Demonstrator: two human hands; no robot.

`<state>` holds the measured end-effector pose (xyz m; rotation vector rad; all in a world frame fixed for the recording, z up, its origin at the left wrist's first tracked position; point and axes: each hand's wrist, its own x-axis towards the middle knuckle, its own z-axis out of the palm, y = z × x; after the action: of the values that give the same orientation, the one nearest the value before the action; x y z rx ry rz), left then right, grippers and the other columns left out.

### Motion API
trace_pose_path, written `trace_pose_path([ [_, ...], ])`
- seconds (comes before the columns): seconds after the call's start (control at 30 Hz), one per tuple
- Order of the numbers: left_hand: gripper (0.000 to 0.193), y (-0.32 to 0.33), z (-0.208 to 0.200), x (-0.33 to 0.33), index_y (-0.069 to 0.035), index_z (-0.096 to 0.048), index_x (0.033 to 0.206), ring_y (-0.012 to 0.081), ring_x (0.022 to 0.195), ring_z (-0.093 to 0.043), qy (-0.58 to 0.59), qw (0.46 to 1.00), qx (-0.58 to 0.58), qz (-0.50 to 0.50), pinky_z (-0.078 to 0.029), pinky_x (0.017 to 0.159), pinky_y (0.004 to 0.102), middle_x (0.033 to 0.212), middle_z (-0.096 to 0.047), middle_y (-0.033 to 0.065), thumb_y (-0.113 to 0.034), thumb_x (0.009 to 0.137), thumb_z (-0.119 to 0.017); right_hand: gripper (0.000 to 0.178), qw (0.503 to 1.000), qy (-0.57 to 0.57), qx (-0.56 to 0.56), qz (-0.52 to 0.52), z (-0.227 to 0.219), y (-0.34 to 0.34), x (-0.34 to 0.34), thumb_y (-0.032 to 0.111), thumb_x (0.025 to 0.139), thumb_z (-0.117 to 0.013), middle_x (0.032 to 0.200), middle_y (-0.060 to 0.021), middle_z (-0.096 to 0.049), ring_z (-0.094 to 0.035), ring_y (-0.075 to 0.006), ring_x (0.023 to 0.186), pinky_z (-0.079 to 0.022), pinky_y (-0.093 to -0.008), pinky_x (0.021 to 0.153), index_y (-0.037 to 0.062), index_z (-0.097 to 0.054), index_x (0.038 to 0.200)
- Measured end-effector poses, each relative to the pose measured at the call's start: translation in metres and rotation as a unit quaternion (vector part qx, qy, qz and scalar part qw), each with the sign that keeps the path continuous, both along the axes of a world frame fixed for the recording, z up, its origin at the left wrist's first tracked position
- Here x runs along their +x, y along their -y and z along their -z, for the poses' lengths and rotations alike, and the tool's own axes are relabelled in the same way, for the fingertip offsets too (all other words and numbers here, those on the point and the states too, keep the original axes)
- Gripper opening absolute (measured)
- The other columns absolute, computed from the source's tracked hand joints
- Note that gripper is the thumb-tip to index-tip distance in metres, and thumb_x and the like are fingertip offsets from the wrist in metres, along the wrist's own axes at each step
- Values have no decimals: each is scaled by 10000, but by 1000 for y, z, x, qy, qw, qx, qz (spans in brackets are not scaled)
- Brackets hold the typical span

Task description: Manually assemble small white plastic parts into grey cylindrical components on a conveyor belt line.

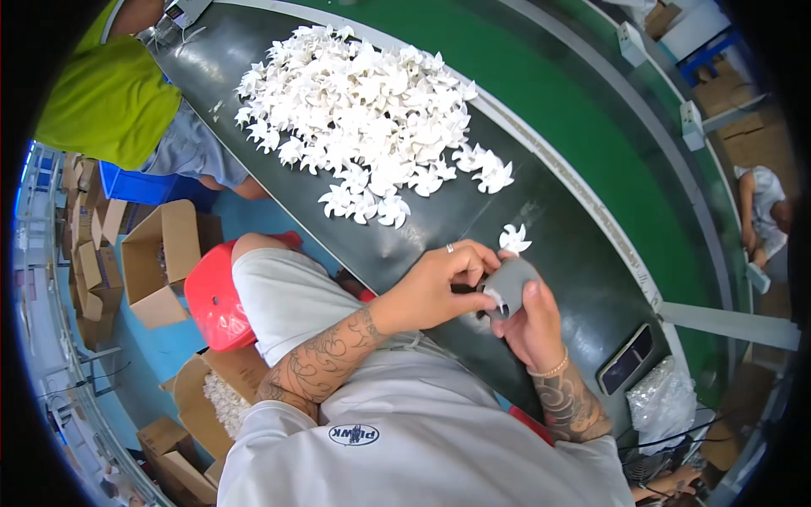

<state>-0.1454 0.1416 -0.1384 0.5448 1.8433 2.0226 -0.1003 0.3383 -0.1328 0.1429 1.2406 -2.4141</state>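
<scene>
In my right hand (541, 325) I hold a grey rounded piece (515, 281), thumb on its near side and fingers behind and under it. My left hand (452, 283), a ring on one finger, is closed at the piece's left edge, with thumb and curled fingers against it. A dark opening and a small pale bit show at the lower edge, by the left thumb; what the bit is I cannot tell. Just beyond my fingertips is a single white star-shaped part with curved blades (514, 239). Farther off, a large heap of the same white parts (363, 110) covers the dark work surface (456, 221).
Right of my right arm lie a phone (625, 359) and a clear plastic bag (663, 397). A green belt (583, 127) runs beyond the pale rail. At left are a red stool (218, 296), cardboard boxes (173, 262) and a co-worker in a yellow-green shirt (118, 101).
</scene>
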Motion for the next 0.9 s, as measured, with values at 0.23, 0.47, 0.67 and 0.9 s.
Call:
trace_pose_path([
  [0.23, 392, -9, -4, 8, -48, -480, 762, 267, 630, -535, -329, 935, -124, -45, -439, 543, 343, 750, -497, 76, -336, 818, -740, 597, 988, -12, 143, -50, -20, -31, 1, 288, 897, -684, 1044, -104, -633, -622, -123, 728, -497, -247, 512, -11, -481, 1371],
  [0.47, 358, -10, 7, 12, -64, -510, 754, 272, 631, -550, -271, 950, -148, -40, -447, 547, 374, 723, -519, 67, -357, 849, -692, 469, 601, -126, 643, 457, 27, -201, -90, 193, 871, -697, 1105, -203, -657, -630, -248, 990, -469, -342, 905, -7, -592, 1281],
  [0.67, 400, -22, -4, 10, -65, -517, 678, 269, 632, -583, -303, 932, -196, -22, -476, 564, 386, 653, -529, 62, -377, 874, -674, 686, 609, -157, 665, 403, 41, -196, -142, 122, 832, -715, 1389, -228, -503, -528, -266, 1247, -459, -337, 961, 17, -403, 1434],
  [0.9, 344, -14, -1, 11, -59, -512, 671, 254, 595, -554, -307, 929, -201, -45, -453, 540, 375, 636, -501, 60, -277, 843, -714, 865, 881, -195, 290, 320, 12, -105, -163, -30, 888, -590, 1476, -209, -365, -493, -327, 1280, -532, -365, 899, 153, -77, 1561],
])
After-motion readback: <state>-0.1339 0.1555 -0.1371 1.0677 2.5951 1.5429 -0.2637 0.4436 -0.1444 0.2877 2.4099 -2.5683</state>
